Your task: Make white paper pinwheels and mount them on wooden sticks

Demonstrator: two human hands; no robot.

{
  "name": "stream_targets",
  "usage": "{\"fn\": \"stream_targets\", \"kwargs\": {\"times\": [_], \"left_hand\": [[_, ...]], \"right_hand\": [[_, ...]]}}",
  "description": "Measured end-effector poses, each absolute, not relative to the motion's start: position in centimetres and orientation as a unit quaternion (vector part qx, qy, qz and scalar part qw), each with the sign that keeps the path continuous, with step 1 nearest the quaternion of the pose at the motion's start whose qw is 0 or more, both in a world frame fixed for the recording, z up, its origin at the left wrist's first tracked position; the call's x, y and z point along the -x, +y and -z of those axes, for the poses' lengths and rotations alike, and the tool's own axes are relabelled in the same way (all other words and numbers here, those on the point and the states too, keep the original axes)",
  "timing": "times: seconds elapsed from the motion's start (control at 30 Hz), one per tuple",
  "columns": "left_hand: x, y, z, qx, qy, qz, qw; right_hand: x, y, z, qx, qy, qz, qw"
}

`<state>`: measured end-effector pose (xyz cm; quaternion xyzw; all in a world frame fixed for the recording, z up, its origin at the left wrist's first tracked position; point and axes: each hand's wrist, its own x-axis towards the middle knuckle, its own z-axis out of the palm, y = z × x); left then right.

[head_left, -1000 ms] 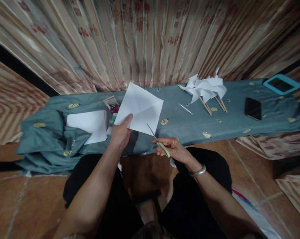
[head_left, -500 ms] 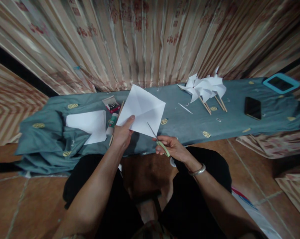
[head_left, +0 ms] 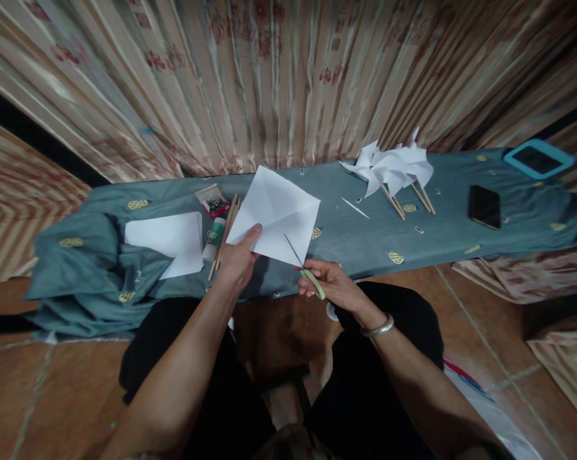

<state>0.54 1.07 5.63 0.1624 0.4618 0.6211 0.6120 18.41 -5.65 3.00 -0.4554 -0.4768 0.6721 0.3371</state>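
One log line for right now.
left hand: holds white paper | right hand: holds scissors at paper's near corner | pinwheels: on cloth

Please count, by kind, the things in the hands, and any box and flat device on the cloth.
Green-handled metal scissors: 1
White square paper sheet: 1
Small open red box: 1
Black rectangular phone: 1
Blue-framed rectangular tablet: 1
Total: 5

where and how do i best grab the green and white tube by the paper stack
Probably from above, pinching across the middle of the tube: it appears to lie lengthwise, with the paper stack on its left and wooden sticks on its right.
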Motion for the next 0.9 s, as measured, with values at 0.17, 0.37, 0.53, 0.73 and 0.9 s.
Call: {"fn": "stream_targets", "kwargs": {"times": [0.17, 0.37, 0.53, 0.73, 0.9], "left_hand": [[-0.60, 1.03, -5.72, -0.159, 0.461, -0.622, 0.612], [-0.60, 0.85, -5.69, -0.168, 0.449, -0.625, 0.616], [-0.77, 0.62, -5.45, -0.185, 0.441, -0.616, 0.625], [-0.86, 0.66, -5.56, -0.180, 0.452, -0.609, 0.627], [-0.92, 0.67, -5.42, -0.178, 0.457, -0.606, 0.626]], "right_hand": [[-18.47, -5.64, -2.82, 0.462, -0.475, -0.673, 0.329], [-18.45, -5.69, -2.82, 0.462, -0.472, -0.672, 0.335], [-18.34, -5.62, -3.40, 0.467, -0.475, -0.664, 0.339], [-18.26, -5.56, -3.35, 0.469, -0.464, -0.670, 0.340], [-18.13, -5.59, -3.30, 0.469, -0.453, -0.671, 0.353]]}}
